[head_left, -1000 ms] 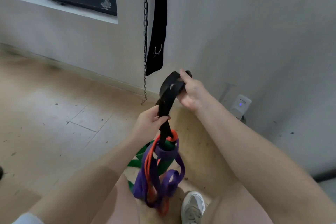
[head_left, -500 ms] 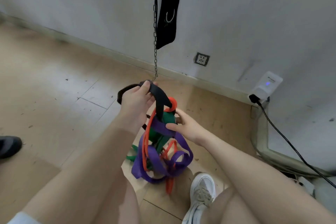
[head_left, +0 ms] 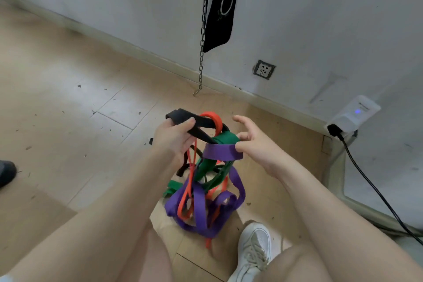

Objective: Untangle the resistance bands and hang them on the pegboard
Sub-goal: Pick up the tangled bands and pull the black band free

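Item: tangle of resistance bands, held between your knees above the floor [head_left: 68,103].

- Black band [head_left: 183,118]: your left hand [head_left: 174,142] grips it, fingers curled round the strap with the thumb pressed on top. Its free loop points up and to the left; the rest runs down to the right into the knot.
- Orange band [head_left: 211,119]: loops over the black strap just right of your left thumb, then drops through the bundle.
- Green band [head_left: 225,141]: sits at the knot's core, directly between your two hands, and passes down through the purple loop.
- Purple band [head_left: 223,152]: your right hand [head_left: 256,146] pinches it at its right end, thumb and one finger closed on the flat strap; the other fingers are spread and hold nothing. Its long axis lies level, left to right, wrapped round the green band like a collar. The remainder hangs in coils near your white shoe [head_left: 254,249].

Key relation: the purple collar lies at your right fingertips, below and to the right of the black strap. Your right hand is nearer; likely you must slide the collar off while the left holds steady.

Pegboard: not in view. A chain [head_left: 202,52] hangs on the wall.
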{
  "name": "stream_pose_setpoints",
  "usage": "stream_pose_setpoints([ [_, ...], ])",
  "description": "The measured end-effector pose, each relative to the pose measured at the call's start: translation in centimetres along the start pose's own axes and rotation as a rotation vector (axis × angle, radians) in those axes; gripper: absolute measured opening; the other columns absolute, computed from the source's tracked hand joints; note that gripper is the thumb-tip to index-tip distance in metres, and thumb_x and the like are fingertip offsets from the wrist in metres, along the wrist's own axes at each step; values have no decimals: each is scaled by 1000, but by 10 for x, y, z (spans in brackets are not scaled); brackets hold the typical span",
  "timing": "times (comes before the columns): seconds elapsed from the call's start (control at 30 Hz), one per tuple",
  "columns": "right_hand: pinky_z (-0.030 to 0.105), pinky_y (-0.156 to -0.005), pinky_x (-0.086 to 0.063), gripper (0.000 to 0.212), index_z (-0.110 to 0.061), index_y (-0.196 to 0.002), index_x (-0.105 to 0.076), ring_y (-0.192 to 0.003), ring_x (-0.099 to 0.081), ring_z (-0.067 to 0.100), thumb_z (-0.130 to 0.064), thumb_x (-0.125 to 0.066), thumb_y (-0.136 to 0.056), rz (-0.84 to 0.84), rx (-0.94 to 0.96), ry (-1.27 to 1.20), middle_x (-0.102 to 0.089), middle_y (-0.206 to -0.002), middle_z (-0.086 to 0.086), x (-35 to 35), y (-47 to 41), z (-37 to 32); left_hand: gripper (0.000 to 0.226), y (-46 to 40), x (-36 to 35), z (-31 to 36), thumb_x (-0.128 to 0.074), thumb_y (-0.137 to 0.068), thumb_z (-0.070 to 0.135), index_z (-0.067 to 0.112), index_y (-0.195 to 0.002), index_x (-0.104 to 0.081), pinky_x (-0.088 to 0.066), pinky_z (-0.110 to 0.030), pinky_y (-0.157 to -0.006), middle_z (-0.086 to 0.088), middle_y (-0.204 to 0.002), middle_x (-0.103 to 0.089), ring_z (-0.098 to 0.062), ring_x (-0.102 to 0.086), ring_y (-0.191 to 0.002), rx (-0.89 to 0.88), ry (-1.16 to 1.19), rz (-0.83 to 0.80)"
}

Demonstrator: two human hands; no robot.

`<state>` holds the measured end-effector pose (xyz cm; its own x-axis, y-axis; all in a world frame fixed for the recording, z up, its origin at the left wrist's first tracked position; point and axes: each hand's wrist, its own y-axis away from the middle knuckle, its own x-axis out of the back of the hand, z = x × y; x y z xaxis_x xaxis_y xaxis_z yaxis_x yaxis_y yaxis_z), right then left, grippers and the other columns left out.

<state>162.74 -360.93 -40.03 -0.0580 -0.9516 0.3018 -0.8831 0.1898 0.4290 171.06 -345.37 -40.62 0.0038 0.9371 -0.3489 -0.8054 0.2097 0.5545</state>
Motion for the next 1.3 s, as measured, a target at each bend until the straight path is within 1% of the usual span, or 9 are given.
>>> stream_pose_setpoints([
  [0.13, 29, -59, -37, 6, -21, -97, -44, -64, -44, 14, -19, -47, -91, 226, 58, 124, -50, -73, 0, -10, -5, 0, 31, 3, -9, -2, -58, -88, 1, 6, -118, -53, -56, -28, -77, -10, -103, -66, -22, -66, -97, -201, -172, 32],
  [0.23, 27, -56, -40, 32, -21, -90, -50, -64, -51, 13, -52, -56, -84, 330, 89, 285, -54, -69, -6, -19, -12, 1, 29, 2, -8, -1, -60, -87, 2, 8, -115, -56, -56, -31, -82, -6, -96, -68, -18, -67, -94, -244, -233, -49],
  [0.37, 39, -80, -49, 47, -27, -82, -60, -79, -60, 19, -72, -50, -75, 385, -52, 631, -59, -71, -9, -18, -22, -3, 20, 10, -11, -6, -59, -86, -1, 18, -92, -59, -57, -26, -75, -4, -89, -69, -15, -68, -86, -257, -311, -145],
  [0.5, 28, -61, -40, 29, -25, -95, -53, -71, -56, 20, -51, -41, -93, 480, 109, 778, -58, -76, -5, -33, -21, -6, 26, 10, -10, -7, -60, -85, -2, 24, -84, -58, -57, -25, -68, -2, -85, -69, -16, -69, -82, -291, -352, -149],
  [0.63, 30, -70, -36, 20, -18, -109, -55, -96, -52, 23, -24, -41, -96, 510, 284, 932, -56, -103, 2, -35, -24, -6, 21, 2, -3, -10, -60, -86, 1, 21, -87, -57, -56, -34, -80, -6, -91, -67, -21, -67, -89, -256, -382, -71],
  [0.77, 25, -66, -37, 14, -14, -97, -62, -84, -50, 13, -19, -49, -94, 397, 283, 537, -54, -94, -2, -15, -19, -21, 21, -9, 5, -7, -58, -87, 0, 10, -105, -52, -55, -37, -84, -16, -109, -62, -27, -64, -98, -152, -333, 20],
  [0.97, 28, -74, -45, 18, -10, -71, -53, -65, -48, 17, -5, -43, -86, 130, 176, -995, -47, -60, 1, 0, 5, -27, 32, -10, 4, -8, -58, -86, -2, 8, -115, -47, -56, -34, -76, -18, -114, -57, -31, -63, -101, -17, -193, 65],
  [1.17, 26, -55, -47, 25, -10, -88, -63, -41, -43, 9, -35, -60, -88, -37, -113, 155, -45, -46, -4, 14, 15, -16, 29, 13, -2, -13, -63, -84, 2, 29, -86, -53, -53, -48, -87, -7, -98, -65, -27, -65, -96, -203, -464, -130],
  [1.3, 25, -55, -52, 20, -11, -87, -59, -50, -58, 10, -20, -45, -97, 167, 104, -408, -62, -69, 1, 23, 11, -13, 30, 11, 0, -12, -61, -84, -1, 17, -107, -53, -53, -46, -89, -8, -103, -62, -28, -63, -98, -153, -511, -153],
])
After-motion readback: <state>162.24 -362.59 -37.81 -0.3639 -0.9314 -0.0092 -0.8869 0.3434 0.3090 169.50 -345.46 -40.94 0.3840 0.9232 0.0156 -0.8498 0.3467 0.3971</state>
